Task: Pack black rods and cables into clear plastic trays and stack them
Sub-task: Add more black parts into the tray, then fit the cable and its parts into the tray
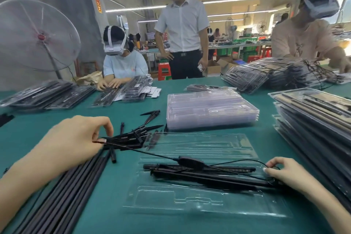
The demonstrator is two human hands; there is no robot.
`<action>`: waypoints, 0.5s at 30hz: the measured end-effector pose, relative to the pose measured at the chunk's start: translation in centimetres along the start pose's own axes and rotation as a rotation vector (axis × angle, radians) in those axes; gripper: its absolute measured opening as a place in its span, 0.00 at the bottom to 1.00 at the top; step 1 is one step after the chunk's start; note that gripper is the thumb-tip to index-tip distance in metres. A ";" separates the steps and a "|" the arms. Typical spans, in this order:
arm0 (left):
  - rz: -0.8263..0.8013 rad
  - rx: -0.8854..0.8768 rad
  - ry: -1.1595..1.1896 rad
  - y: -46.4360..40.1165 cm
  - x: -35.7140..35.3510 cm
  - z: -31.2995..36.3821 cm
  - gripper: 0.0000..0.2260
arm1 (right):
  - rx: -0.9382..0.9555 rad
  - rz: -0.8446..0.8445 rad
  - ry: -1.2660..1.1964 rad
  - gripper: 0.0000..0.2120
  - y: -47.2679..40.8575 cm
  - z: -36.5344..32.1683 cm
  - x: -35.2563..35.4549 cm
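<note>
Empty trays (211,108), filled stacks (313,119), fan (38,38)

Factory packing floor. Long green tabletop (190,85) carried stacks of filled clear trays (313,129) and pile of empty ones (210,110). Seated workers (123,62) packed at shared tabletop, one person (182,30) stood watching. Large standing fan (36,36) stood at left. Behind: strip lights (237,0) under bare roof beams, green crates (248,50), red stools (164,71), cardboard boxes (213,68), more work benches.

A standing fan (39,37) beside seated workers (124,62).
</note>
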State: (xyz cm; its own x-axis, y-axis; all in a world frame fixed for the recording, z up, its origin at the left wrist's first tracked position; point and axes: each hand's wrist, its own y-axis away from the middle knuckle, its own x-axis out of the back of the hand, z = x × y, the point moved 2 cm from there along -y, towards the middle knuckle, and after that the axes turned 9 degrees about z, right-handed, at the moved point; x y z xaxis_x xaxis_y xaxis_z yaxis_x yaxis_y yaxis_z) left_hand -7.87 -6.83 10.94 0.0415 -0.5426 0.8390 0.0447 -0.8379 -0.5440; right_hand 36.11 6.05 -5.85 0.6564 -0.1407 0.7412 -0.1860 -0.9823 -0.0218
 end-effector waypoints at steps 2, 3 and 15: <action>0.091 -0.171 0.013 0.2 -1.0 -1.2 0.13 | 0.004 0.008 0.001 0.06 0.1 0.0 0.0; 0.091 -0.260 -0.004 0.5 -1.6 -1.4 0.10 | 0.006 0.010 0.001 0.06 0.2 -0.1 0.0; -0.403 -0.386 -0.061 4.5 -10.7 -1.4 0.20 | -0.006 0.035 -0.077 0.05 0.4 0.2 -0.1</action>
State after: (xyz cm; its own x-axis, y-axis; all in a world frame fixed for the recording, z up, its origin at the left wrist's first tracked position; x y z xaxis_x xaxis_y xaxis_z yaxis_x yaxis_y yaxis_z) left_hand -9.48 -4.82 -0.46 0.1551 -0.1796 0.9714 -0.2989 -0.9458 -0.1272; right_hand 36.10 5.63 -6.01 0.7035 -0.1839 0.6865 -0.2138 -0.9760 -0.0425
